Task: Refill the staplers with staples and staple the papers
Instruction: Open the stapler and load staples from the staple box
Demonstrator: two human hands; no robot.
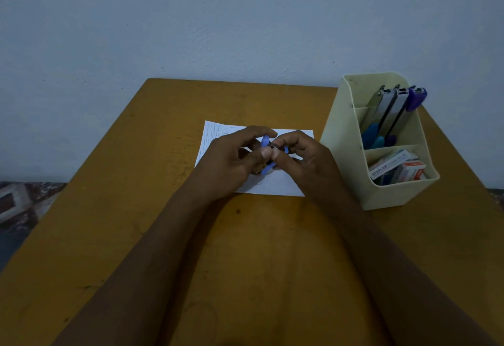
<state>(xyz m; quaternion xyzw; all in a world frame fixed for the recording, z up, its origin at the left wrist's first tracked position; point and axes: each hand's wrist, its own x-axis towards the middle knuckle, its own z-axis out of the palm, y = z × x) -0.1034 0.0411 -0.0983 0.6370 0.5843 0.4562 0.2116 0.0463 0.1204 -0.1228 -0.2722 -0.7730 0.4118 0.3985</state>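
A small blue stapler [266,142] sits between both hands above the white paper [215,135] in the middle of the table. My left hand [231,158] grips its left side with curled fingers. My right hand [300,156] pinches the metal part at its top with thumb and forefinger. Most of the stapler is hidden by the fingers, so whether it is open is unclear. The paper bears rows of short dark marks.
A cream desk organiser [351,138] stands at the right of the yellow-brown table [136,182]. Its back slot holds several staplers [392,111]; its front slot holds staple boxes [398,169]. A grey wall rises just behind the table's far edge.
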